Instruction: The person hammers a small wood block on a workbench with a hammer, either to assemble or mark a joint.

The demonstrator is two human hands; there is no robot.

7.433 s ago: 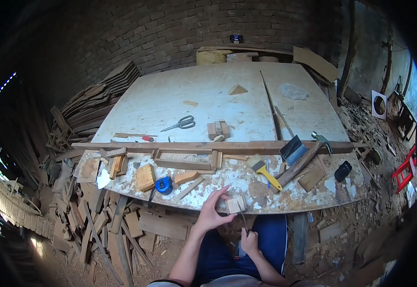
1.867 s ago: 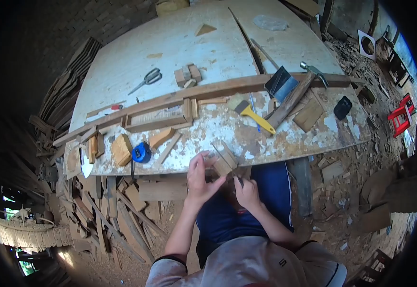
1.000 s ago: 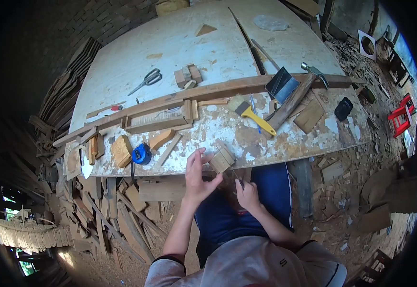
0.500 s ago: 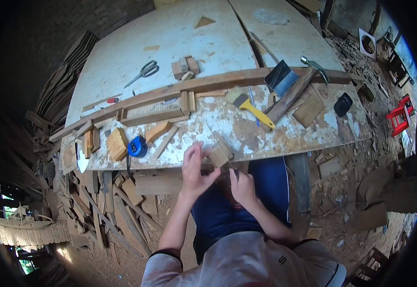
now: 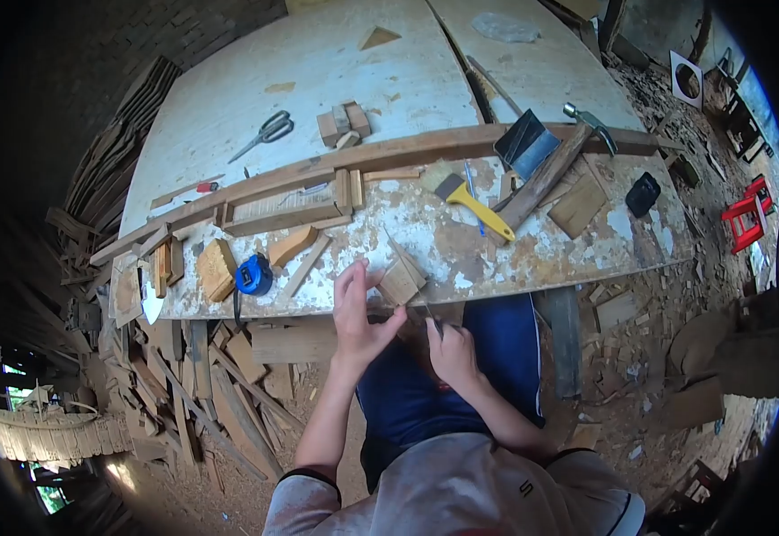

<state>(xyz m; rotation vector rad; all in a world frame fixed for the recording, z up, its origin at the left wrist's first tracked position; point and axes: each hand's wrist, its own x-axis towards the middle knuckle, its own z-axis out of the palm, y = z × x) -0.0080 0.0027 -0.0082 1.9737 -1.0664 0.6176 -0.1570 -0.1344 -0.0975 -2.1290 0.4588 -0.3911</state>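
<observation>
At the near edge of the bench, a small wooden block sits with a thin strip of wood along its far right side. My left hand is at the block's left, fingers raised and spread, with the thumb at its near corner and a finger by its left corner. My right hand is closed around the dark handle of a thin-bladed tool. The blade points up toward the block's right corner; its exact kind and tip cannot be made out.
On the bench lie a blue tape measure, a yellow-handled brush, a claw hammer, scissors and several wood offcuts. A long wooden beam crosses it. Scrap wood covers the floor at left.
The block has shifted slightly left and away from me, and my left hand has moved a little left with it. My right hand keeps hold of the tool, barely moved.
</observation>
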